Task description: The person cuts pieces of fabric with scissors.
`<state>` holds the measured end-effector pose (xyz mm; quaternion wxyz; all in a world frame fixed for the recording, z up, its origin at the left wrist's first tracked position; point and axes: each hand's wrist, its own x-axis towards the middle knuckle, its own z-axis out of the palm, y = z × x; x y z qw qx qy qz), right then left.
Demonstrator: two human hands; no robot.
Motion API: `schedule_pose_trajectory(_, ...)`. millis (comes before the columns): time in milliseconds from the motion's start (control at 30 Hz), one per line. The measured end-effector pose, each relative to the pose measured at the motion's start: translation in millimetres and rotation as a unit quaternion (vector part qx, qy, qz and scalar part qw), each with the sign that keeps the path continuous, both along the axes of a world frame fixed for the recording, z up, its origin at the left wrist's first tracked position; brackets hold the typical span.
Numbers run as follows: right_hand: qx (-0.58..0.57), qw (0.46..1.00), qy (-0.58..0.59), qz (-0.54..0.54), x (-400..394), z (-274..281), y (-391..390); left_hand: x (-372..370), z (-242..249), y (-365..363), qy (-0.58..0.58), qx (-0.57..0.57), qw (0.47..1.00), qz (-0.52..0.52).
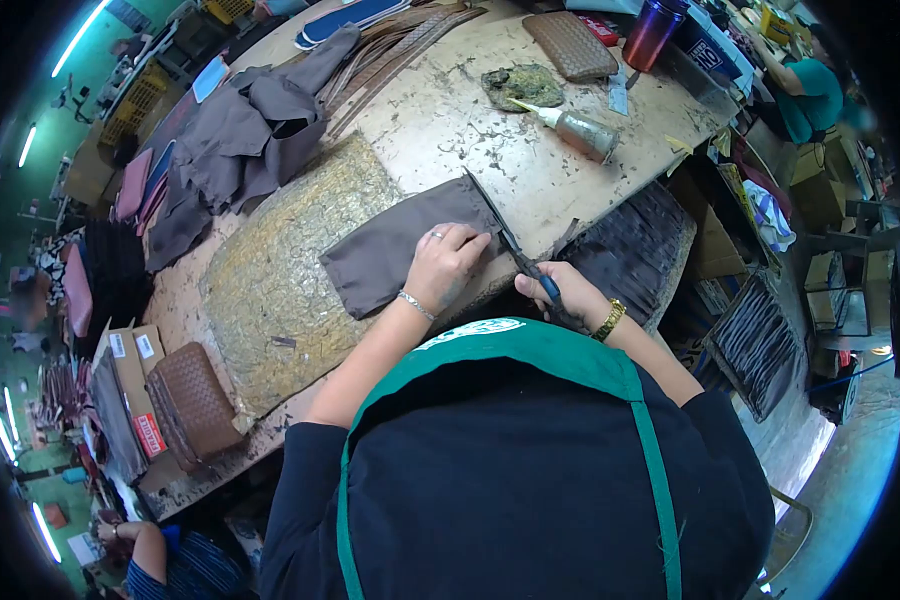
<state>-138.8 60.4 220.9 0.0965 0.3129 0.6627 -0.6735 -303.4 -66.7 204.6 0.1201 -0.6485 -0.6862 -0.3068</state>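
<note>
A dark grey-brown rectangle of fabric (375, 255) lies across the near part of the worktable. My left hand (448, 265) rests on its right portion, the fingers curled and pinching the cloth close to the right edge. In my right hand (582, 298) is a pair of scissors (511, 243) with dark blue handles. Their long blades run along the fabric's right edge, pointing away from me. Whether the blades are parted is too fine to tell. My fingers partly hide the scissor handles.
A mottled, glue-crusted mat (280, 270) covers the table's left side. Crumpled dark fabric (240, 130) and brown strips (400, 60) lie behind. A glue bottle (585, 135), woven brown pouch (570, 45) and tumbler (654, 32) stand farther back. Another woven brown case (192, 400) sits left.
</note>
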Motion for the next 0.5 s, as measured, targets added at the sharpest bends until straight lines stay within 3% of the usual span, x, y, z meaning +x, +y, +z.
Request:
schedule_pose_trajectory(167,-0.012,1.0,0.012,-0.018,-1,-3,-2,1,1,-2,-0.013,-0.002,1.0,-0.008)
schedule_pose_trajectory(500,0.106,0.993,0.051,-0.026,9,-1,-2,2,-1,-3,-0.048,0.046,0.998,0.015)
